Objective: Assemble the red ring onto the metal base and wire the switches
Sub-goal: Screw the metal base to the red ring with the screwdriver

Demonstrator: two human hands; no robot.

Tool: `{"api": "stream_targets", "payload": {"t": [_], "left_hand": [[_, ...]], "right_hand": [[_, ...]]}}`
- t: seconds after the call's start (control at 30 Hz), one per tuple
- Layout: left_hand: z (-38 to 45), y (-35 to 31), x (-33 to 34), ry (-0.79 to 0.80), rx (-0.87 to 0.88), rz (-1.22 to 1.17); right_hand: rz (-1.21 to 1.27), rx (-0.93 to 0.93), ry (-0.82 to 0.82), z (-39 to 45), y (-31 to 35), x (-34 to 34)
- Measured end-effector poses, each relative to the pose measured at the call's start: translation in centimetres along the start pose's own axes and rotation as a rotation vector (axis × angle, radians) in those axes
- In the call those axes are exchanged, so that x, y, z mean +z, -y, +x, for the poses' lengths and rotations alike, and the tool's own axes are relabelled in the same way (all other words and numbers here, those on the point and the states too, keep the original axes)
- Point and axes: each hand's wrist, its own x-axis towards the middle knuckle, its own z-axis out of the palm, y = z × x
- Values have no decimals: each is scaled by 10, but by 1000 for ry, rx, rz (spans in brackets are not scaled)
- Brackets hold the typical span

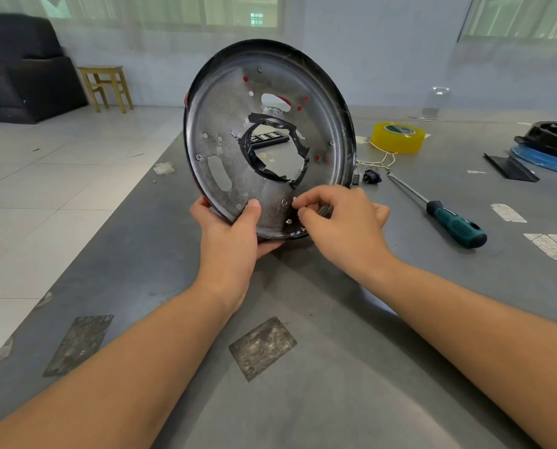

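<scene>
Above the grey table [335,367], left hand [231,234] grips the upright metal base [238,176] (right hand [338,222] pinches something unclear).

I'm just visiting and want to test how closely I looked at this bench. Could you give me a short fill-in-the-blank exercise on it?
1. The left hand holds the round metal base by its ____ edge.
2. The roll of tape on the table is ____ in colour.
3. The screwdriver with the green handle lies to the ____ of the base.

Missing words: lower; yellow; right
</scene>
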Motion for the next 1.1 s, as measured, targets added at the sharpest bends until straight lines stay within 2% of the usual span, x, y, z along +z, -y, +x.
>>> {"api": "stream_targets", "payload": {"t": [0.13,0.2,0.3,0.37,0.47,0.57,0.7,0.8,0.97,1.1], "left_hand": [[4,1,-1,-16,-19,-37],[5,0,-3,-22,-30,-50],[7,-1,-4,-51,-42,-67],[9,-2,-5,-64,-50,-76],[10,-3,-6,-84,-65,-91],[11,-5,-8,-86,-67,-100],[13,-8,-14,-72,-45,-119],[16,-11,-18,-84,-35,-125],[20,-12,-20,-114,-42,-145],[22,-14,-22,-139,-30,-162]], "right_hand": [[67,55,-154,9,-7,-19],[105,74,-170,16,-15,-32],[99,149,-43,25,-28,-41],[-14,170,93,22,-38,-42],[-252,80,281,7,-53,-40],[-319,37,350,4,-61,-37],[-284,20,309,5,-61,-32],[-202,78,217,1,-64,-34],[117,203,62,-5,-64,-43],[265,101,-82,-8,-52,-51]]}}
